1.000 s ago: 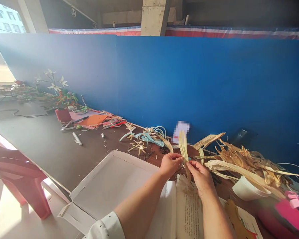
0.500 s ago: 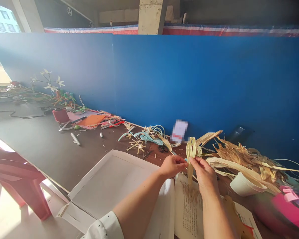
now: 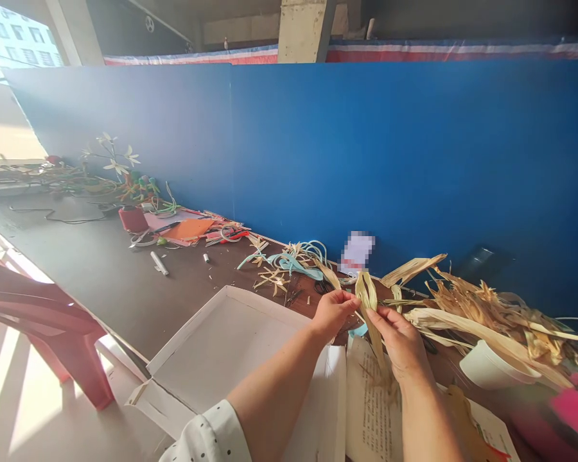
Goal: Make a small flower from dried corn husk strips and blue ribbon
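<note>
A pale yellow-green strip of dried corn husk (image 3: 367, 290), looped at its top, is held upright between both hands. My left hand (image 3: 334, 312) pinches its left side with thumb and fingertips. My right hand (image 3: 397, 333) grips it lower down on the right, and the strip's tail hangs below the fingers. Under the hands lies an open book with printed text (image 3: 373, 410). A white shallow box lid (image 3: 231, 340) is to the left, beneath my left forearm. Beyond my right hand spreads a heap of brown dried husks (image 3: 481, 301).
A white cup (image 3: 496, 364) lies tipped at the right, near a blurred pink object (image 3: 573, 410). Husk flowers (image 3: 273, 280), blue strips and dark scissors (image 3: 322, 287) lie along the blue partition (image 3: 289, 154). A red plastic chair (image 3: 72, 327) stands at the left.
The view has shifted slightly, so the scene sits further right. The top loop of the husk has opened wider and the strip tilts more. Both hands keep hold of it.
</note>
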Tool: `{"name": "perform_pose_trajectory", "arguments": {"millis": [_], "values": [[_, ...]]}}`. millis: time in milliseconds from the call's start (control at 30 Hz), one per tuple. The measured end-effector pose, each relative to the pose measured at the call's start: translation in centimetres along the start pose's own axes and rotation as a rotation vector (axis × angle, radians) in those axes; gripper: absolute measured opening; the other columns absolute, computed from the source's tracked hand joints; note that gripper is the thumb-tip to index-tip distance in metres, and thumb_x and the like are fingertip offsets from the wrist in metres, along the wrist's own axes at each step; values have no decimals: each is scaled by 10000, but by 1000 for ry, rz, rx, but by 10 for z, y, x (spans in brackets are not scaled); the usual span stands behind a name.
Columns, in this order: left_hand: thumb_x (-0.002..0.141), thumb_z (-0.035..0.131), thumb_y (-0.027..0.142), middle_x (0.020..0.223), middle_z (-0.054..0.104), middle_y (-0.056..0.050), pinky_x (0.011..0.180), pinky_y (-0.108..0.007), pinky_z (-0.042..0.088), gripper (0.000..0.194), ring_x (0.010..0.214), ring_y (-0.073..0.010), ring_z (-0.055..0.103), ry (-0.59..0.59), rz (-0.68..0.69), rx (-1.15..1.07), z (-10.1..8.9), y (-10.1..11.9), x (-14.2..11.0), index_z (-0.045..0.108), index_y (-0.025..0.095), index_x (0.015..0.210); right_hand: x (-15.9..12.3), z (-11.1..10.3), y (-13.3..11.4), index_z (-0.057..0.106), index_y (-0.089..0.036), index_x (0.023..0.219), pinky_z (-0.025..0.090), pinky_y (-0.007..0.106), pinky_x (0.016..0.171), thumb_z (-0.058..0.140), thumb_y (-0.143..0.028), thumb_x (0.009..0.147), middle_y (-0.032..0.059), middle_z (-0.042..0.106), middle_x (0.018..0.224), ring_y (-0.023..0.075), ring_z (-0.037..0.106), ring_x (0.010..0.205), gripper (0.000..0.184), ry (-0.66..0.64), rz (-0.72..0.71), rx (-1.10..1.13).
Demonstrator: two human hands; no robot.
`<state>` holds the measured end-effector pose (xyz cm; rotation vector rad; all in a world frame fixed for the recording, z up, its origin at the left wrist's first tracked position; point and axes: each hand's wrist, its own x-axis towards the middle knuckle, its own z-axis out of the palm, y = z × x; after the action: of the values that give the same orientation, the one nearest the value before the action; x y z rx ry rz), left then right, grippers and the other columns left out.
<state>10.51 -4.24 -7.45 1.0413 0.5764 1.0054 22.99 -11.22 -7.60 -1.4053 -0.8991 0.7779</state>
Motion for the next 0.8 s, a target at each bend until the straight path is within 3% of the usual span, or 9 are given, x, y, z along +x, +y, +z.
{"name": "perform_pose_trajectory", "arguments": {"millis": [167,433,800], "values": [[538,775,469,564,491,29,501,-197,295,441,501,-33,383,-83,-24,19,1,-3,-1,597,100,703,-2,2,-2,687,-219,1028,482,312,816,733,-492,675,21,708,893,228,641,889,448,25,-40,-30],[535,769,509,533,469,37,470,-192,284,477,463,-25,373,-94,-63,-22,4,-3,-3,576,102,692,-1,-1,-2,683,-185,1023,493,314,735,708,-546,677,45,707,839,242,644,820,500,97,-45,-116],[584,753,343,579,513,21,496,-193,322,328,488,-37,416,-71,-42,-21,2,-3,-1,599,103,745,-5,-2,-8,693,-187,972,465,293,681,657,-573,708,41,702,824,216,622,746,469,70,-58,-254]]}}
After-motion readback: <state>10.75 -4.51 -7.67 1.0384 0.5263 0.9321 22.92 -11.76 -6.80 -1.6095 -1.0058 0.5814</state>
